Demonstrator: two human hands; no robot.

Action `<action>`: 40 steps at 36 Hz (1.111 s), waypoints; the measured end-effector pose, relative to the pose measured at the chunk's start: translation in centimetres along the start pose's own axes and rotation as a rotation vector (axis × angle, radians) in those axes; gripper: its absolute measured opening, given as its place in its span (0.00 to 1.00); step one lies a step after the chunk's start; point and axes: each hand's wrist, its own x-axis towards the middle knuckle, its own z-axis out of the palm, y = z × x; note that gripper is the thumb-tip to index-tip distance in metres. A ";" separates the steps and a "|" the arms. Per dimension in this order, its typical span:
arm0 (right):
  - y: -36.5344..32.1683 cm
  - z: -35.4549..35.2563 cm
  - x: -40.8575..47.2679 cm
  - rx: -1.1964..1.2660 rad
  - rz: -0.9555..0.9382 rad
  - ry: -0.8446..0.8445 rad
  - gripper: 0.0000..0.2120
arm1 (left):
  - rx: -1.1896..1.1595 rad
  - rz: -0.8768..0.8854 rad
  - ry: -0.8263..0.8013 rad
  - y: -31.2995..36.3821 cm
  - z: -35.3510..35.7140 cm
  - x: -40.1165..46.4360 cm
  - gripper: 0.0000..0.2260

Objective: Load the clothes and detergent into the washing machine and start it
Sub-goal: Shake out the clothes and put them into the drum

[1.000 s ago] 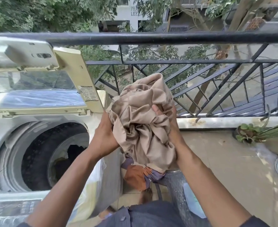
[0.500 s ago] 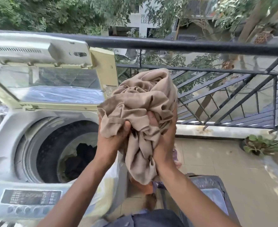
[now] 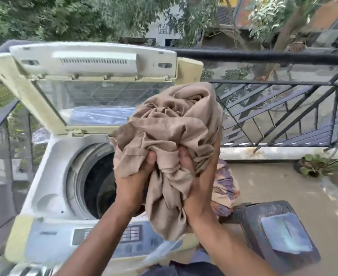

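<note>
A crumpled beige garment (image 3: 170, 140) is held up in the air at about the middle of the view, bunched into a loose ball with a tail of cloth hanging down between the forearms. Both hands grip it from below: the left hand (image 3: 134, 182) has its fingers curled into the folds on the bundle's left side, and the right hand (image 3: 198, 182) clasps the right side with its thumb pressed into the fabric. The bundle hangs above the right edge of the top-loading washing machine (image 3: 50, 176), whose round drum opening (image 3: 92, 182) shows at about 9 o'clock from the hands, dark inside; what lies in it cannot be made out. The machine's lid (image 3: 92, 76) stands raised at 11 o'clock, its clear window facing the camera. The control panel (image 3: 108, 236) runs along the machine's near edge, at 7 o'clock under the left forearm, its markings blurred. Just behind the right wrist, at 4 o'clock, a patterned purple and orange cloth (image 3: 226, 188) shows beside a dark plastic stool or basket (image 3: 279, 234); which of the two cannot be told. A black metal balcony railing (image 3: 283, 56) crosses from 12 to 3 o'clock, with potted plants (image 3: 315, 164) on the floor at the far right and trees beyond.
</note>
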 end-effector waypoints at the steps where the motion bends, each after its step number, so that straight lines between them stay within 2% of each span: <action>1: 0.1 0.9 -0.6 0.009 0.001 -0.008 0.43 | 0.006 0.009 0.005 0.2 -1.0 0.2 0.61; 4: 0.4 3.5 -1.9 0.038 0.038 -0.022 0.43 | 0.014 0.009 0.019 0.5 -4.3 0.6 0.56; 9: 2.0 6.6 -2.5 0.006 0.095 -0.123 0.43 | 0.130 0.031 -0.006 1.3 -9.1 1.5 0.61; 13: 4.1 8.0 -2.0 -0.051 0.181 -0.202 0.48 | 0.240 0.034 -0.064 1.1 -12.1 2.7 0.56; 16: 5.6 8.6 -1.3 -0.051 0.230 -0.254 0.41 | 0.336 0.062 -0.162 0.8 -13.9 3.7 0.50; 19: 7.8 9.0 -0.1 -0.044 0.309 -0.293 0.34 | 0.468 0.131 -0.297 0.1 -15.4 5.2 0.59; 21: 9.6 8.9 1.1 -0.034 0.425 -0.318 0.34 | 0.580 0.152 -0.398 -1.6 -16.6 6.9 0.64; 23: 10.9 8.8 2.3 -0.047 0.532 -0.333 0.37 | 0.647 0.050 -0.446 -2.6 -17.8 8.1 0.70; 25: 12.4 8.6 3.3 -0.097 0.613 -0.325 0.38 | 0.798 0.084 -0.524 -3.7 -19.2 8.9 0.66; 27: 14.0 8.6 4.1 -0.154 0.680 -0.301 0.34 | 1.019 0.185 -0.621 -5.1 -20.8 9.5 0.64; 29: 16.0 8.4 4.4 -0.295 0.727 -0.301 0.31 | 1.124 0.076 -0.657 -5.5 -21.5 9.8 0.62; 34: 19.1 8.5 4.1 -0.594 0.812 -0.287 0.31 | 1.334 -0.179 -0.754 -7.9 -21.9 11.7 0.55; 37: 19.7 9.4 3.7 -0.671 0.811 -0.376 0.31 | 1.351 -0.283 -0.744 -9.1 -21.7 12.5 0.48; 40: 20.9 9.9 3.2 -0.777 0.783 -0.496 0.34 | 1.334 -0.386 -0.734 -10.3 -21.5 13.5 0.41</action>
